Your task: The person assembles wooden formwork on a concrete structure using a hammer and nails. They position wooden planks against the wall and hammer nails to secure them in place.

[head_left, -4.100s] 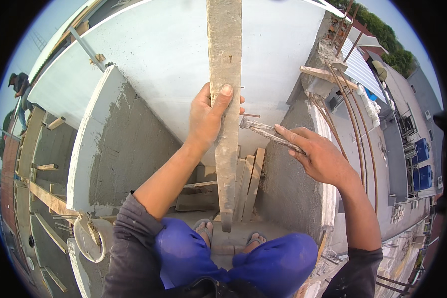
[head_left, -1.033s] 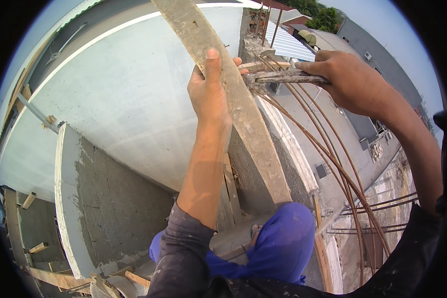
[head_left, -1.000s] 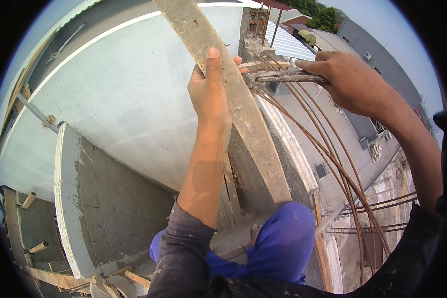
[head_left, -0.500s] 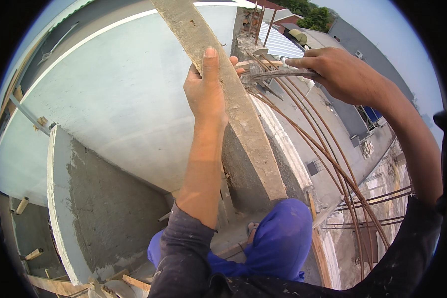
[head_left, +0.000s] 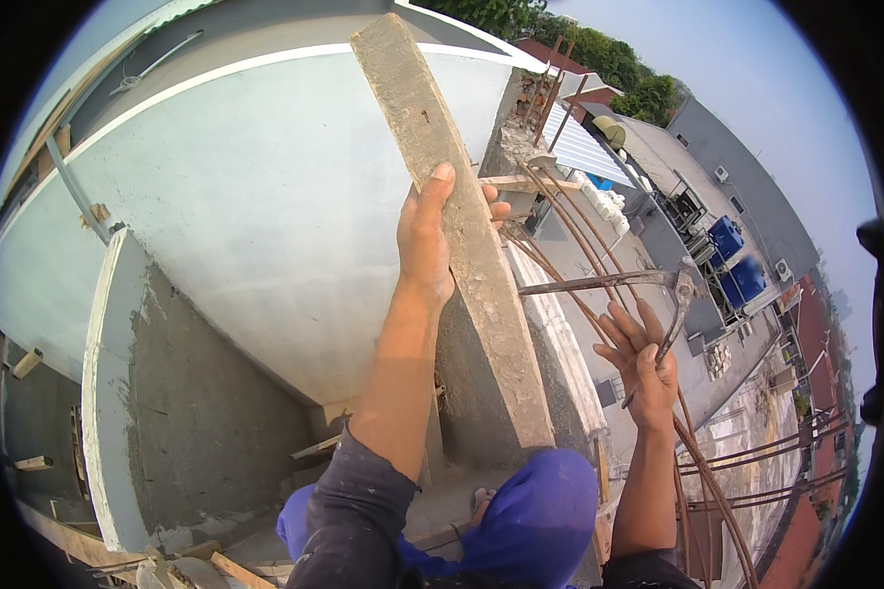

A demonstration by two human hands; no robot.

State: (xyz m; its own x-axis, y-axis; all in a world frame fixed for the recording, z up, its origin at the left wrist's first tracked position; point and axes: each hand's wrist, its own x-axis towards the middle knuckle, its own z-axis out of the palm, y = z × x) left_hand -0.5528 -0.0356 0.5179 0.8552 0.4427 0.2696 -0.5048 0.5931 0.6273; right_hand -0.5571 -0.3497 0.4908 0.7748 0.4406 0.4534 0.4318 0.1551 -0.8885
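Note:
My left hand (head_left: 429, 231) is wrapped round a long, cement-stained wooden plank (head_left: 481, 270), thumb on its broad face and fingertips at its far edge. The plank slants from the upper middle down to my knee, and a small rusty mark shows near its top. To the right, my right hand (head_left: 643, 368) pinches one handle of a pair of metal pincers (head_left: 685, 285) between thumb and palm, its other fingers spread. The pincers stand wide open, jaws upward, with the other handle reaching left to the plank's edge. Whether that handle touches the plank I cannot tell.
Rusty rebar rods (head_left: 712, 471) bend across the right side, close to my right forearm. A pale wall (head_left: 236, 187) rises beyond my left arm, and a lower rendered wall (head_left: 108, 393) stands left. Past the white ledge (head_left: 560, 344) on the right lie lower roofs.
My right hand has dropped from beside the plank's upper part to lower right, and the pincers have swung wide open. My left hand still grips the plank, now slightly lower in view.

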